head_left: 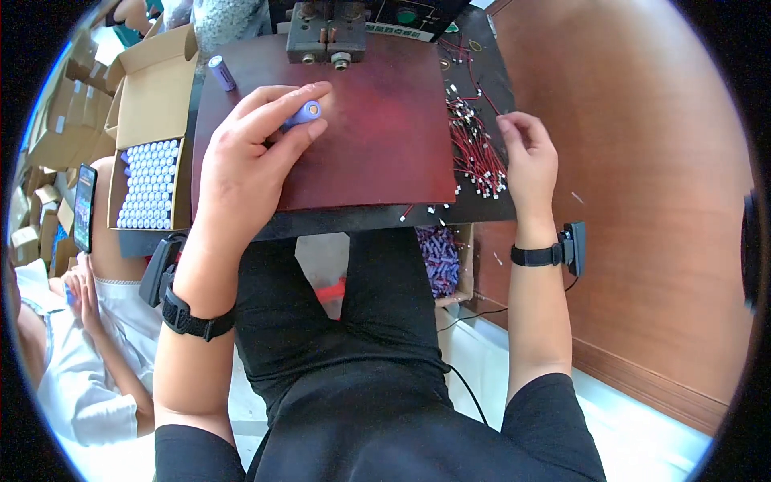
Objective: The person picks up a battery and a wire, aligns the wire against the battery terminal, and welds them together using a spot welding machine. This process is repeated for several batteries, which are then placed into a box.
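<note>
My left hand (253, 153) pinches a lavender cylindrical battery cell (303, 115) between thumb and fingers, above the dark red work board (377, 173). The cell's round metal end points toward the right. Another purple cell (222, 73) stands on the board beyond my left hand. At the right edge of the bench, my right hand (532, 157) has its thumb and forefinger closed on the end of a thin red wire (485, 98). Beside that hand lies a heap of red and black wire leads (475, 145) with small white connectors.
A spot welder's metal head (325, 40) overhangs the board's far edge. An open cardboard box (183, 173) of upright cells stands at left, near a seated person with a phone (84, 209). Below the bench is a box of purple cells (438, 261). A wooden panel (634, 177) rises at right.
</note>
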Available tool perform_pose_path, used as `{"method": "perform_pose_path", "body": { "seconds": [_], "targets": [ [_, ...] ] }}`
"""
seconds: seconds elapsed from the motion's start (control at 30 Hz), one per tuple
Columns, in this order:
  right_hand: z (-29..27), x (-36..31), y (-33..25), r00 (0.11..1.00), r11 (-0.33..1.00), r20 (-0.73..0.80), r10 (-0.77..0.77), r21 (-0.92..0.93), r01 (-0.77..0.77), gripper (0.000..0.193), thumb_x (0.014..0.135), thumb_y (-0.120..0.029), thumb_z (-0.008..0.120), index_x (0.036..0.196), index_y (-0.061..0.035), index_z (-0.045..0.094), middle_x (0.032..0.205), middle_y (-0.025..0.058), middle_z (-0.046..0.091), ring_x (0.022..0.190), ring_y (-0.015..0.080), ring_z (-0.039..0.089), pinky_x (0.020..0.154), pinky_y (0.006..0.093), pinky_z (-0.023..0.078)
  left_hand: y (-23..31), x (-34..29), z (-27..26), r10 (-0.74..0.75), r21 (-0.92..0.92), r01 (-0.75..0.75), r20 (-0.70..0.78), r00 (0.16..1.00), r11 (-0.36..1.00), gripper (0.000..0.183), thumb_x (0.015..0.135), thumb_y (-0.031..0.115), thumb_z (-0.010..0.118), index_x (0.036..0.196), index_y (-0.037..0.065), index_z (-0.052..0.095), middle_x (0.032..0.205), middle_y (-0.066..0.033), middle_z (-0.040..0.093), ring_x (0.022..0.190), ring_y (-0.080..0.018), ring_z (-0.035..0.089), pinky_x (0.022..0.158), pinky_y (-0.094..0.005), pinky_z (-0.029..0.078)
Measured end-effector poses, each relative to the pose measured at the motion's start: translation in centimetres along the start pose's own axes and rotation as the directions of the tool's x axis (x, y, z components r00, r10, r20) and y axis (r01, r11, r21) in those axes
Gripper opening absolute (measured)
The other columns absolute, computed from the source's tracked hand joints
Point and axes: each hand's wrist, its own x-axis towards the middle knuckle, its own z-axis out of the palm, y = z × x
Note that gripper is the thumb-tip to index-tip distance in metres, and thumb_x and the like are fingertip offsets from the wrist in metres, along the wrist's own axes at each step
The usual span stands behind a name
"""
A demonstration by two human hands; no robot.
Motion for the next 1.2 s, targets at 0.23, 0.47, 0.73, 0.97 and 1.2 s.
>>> {"method": "perform_pose_path", "body": {
  "seconds": [0.23, 0.47, 0.73, 0.97, 1.2],
  "targets": [
    [-0.9, 0.1, -4.8, 0.965, 0.890, -0.198, -0.172, 0.388, 0.238, 0.013, 0.101, -0.009, 0.067, 0.110, 0.0004, 0.068, 0.101, 0.0024, 0.070, 0.092, 0.0111, 0.064, 0.084, 0.0241, 0.051, 0.1, 0.1, 0.1, 0.009, 0.079, -0.011, 0.028, 1.000, 0.997, 0.033, 0.091, 0.008, 0.074, 0.124, 0.008, 0.073, 0.102, -0.0088, 0.063, 0.094, -0.0232, 0.062, 0.084, -0.0321, 0.050],
    [1.9, 0.0, -7.2, 0.945, 0.901, -0.047, -0.324, 0.289, 0.323, 0.012, 0.104, -0.012, 0.064, 0.110, -0.0021, 0.066, 0.097, 0.0012, 0.065, 0.085, 0.0087, 0.059, 0.079, 0.0253, 0.050, 0.5, 0.2, 0.3, -0.011, 0.087, 0.006, 0.053, 0.999, 0.996, 0.030, 0.092, 0.013, 0.074, 0.121, 0.008, 0.073, 0.104, -0.0110, 0.064, 0.097, -0.0277, 0.064, 0.087, -0.0345, 0.051],
    [3.7, -1.3, -7.9, 0.927, 0.947, 0.196, -0.321, 0.089, 0.310, 0.013, 0.096, -0.011, 0.071, 0.105, -0.0016, 0.071, 0.094, 0.0063, 0.066, 0.082, 0.0168, 0.062, 0.075, 0.0309, 0.050, 0.8, 0.3, 0.5, -0.024, 0.096, 0.018, 0.064, 0.998, 0.995, 0.030, 0.092, 0.009, 0.073, 0.121, 0.003, 0.072, 0.104, -0.0101, 0.065, 0.100, -0.0227, 0.064, 0.091, -0.0309, 0.048],
    [3.1, -0.9, -8.5, 0.939, 0.945, 0.167, -0.301, -0.081, 0.317, 0.016, 0.093, -0.014, 0.072, 0.102, -0.0004, 0.073, 0.089, 0.0117, 0.063, 0.080, 0.0240, 0.063, 0.073, 0.0338, 0.051, 0.7, 0.2, 0.4, -0.027, 0.089, 0.019, 0.087, 0.996, 0.996, 0.031, 0.091, 0.009, 0.073, 0.122, 0.003, 0.073, 0.105, -0.0107, 0.065, 0.100, -0.0247, 0.065, 0.094, -0.0317, 0.049],
    [3.6, -0.6, -8.9, 0.811, 0.786, 0.142, -0.567, -0.201, 0.584, 0.016, 0.096, -0.011, 0.067, 0.109, -0.0018, 0.070, 0.107, 0.0144, 0.064, 0.097, 0.0338, 0.065, 0.085, 0.0399, 0.052, 0.1, 0.4, 0.6, 0.020, 0.160, -0.025, 0.031, 0.999, 0.987, 0.034, 0.091, 0.010, 0.073, 0.125, 0.005, 0.073, 0.105, -0.0097, 0.064, 0.102, -0.0240, 0.063, 0.093, -0.0309, 0.048]
  ]
}}
